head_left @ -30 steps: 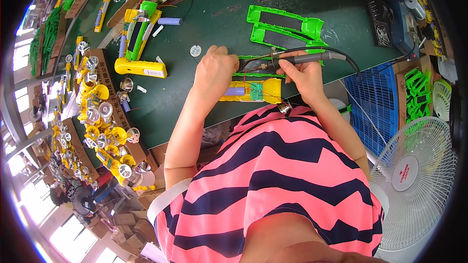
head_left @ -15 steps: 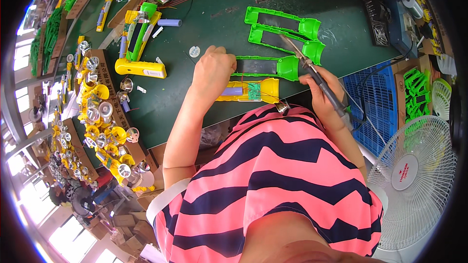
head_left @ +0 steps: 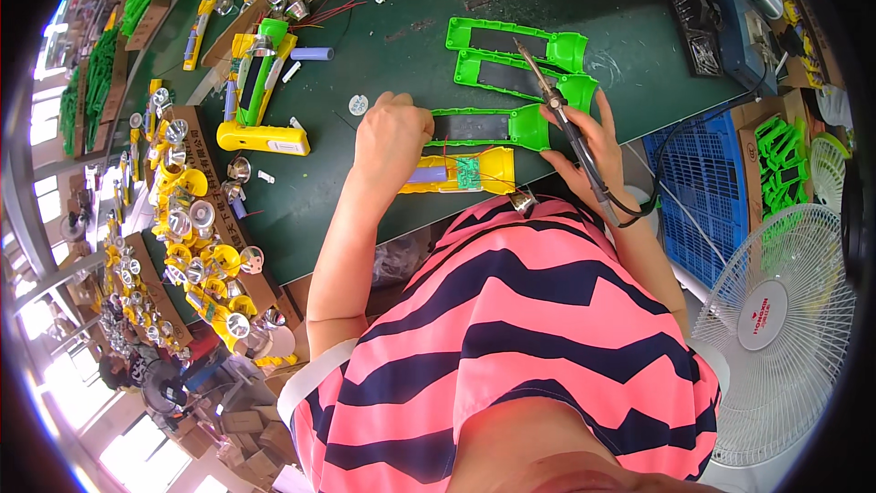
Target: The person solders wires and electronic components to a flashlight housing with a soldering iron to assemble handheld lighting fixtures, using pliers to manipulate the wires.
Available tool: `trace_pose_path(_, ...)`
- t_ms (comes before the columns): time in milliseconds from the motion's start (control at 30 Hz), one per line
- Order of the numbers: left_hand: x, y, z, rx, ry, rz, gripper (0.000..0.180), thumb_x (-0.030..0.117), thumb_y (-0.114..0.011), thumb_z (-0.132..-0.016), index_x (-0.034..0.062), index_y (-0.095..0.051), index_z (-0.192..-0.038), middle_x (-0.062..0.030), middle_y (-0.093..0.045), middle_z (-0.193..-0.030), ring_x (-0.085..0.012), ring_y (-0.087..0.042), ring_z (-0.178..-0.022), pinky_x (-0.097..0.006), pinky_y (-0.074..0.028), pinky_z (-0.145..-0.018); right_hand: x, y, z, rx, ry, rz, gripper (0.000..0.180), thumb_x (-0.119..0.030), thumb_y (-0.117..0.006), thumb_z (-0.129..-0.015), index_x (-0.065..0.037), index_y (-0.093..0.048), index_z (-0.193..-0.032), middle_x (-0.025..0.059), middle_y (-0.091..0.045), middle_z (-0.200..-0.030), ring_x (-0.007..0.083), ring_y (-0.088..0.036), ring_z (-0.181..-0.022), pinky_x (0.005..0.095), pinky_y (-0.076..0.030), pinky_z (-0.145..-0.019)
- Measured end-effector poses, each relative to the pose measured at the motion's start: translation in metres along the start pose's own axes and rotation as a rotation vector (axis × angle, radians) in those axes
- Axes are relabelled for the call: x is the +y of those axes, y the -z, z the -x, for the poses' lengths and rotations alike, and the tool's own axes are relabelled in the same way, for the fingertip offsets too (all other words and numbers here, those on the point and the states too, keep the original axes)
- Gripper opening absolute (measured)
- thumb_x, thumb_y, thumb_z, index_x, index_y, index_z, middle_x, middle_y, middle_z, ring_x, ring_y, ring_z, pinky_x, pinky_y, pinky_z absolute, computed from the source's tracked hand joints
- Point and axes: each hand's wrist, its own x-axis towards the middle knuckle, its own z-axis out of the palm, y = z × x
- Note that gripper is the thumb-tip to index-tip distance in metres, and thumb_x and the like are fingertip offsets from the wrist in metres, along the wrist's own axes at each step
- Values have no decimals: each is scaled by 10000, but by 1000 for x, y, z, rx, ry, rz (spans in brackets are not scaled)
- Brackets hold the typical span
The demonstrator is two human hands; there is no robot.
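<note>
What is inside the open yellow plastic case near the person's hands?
Inside the open yellow plastic case lie a small green circuit board, a purple cylindrical battery and thin wires. Its left end is hidden under the left hand.

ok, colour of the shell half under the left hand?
Yellow shell half, by the left hand; head view.

Single head cam, fisheye, looks steeply down from above the person's chest onto green bench [head_left: 365, 210], near; bench's far edge toward frame top.
</note>
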Motion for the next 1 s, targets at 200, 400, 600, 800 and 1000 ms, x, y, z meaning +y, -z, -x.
trace_pose_path(200, 9, 20, 7, 43, -64, -110, 86, 55, -597, -687, 70, -667, -735, -88, -534, -723, -252, -523, -767, -358, -439, -680, -4, 2, 2, -73, -76, -28, 504, -149, -703, -675, -47, -482, -1117, 18, -622, -1073, 223, -515, -1099, 449, -158, -1080)
trace_pose_path(400, 41, 22, 16, 154, -240, 126, 134, 69, -637, -695, 55, -658, -827, -71, -529, -854, -253, -493, -834, -352, -400, -710, 2, -3, -2, -4, -78, -80, 536, -130, -720, -660, -50, -464, -1123, 13, -623, -1077, 259, -492, -1130, 434, -172, -1076)
trace_pose_path(600, 45, -15, 23, 392, -216, 210, 173, 94, -575, -632, 83, -653, -786, -106, -546, -986, -274, -499, -926, -379, -380, -726, -5, 1, -11, 31, -29, -126, 534, -97, -717, -649, -46, -466, -1118, 86, -615, -1018, 275, -569, -965, 506, -197, -1048)
trace_pose_path(800, 56, -38, 25, 484, -135, 309, 115, 50, -658, -668, 75, -609, -769, -67, -557, -719, -248, -540, -688, -358, -401, -605, -7, -5, -6, 14, -72, -180, 471, -115, -727, -627, -62, -538, -1055, 72, -610, -998, 246, -563, -969, 498, -190, -1054)
trace_pose_path(1000, 52, -46, 18, 446, -96, 163, 72, 26, -555, -663, 64, -581, -719, -87, -503, -649, -266, -519, -628, -376, -421, -574, -8, -15, -12, -87, 104, -110, 453, -130, -674, -704, -52, -507, -1118, 114, -574, -1069, 267, -543, -1031, 515, -172, -1052)
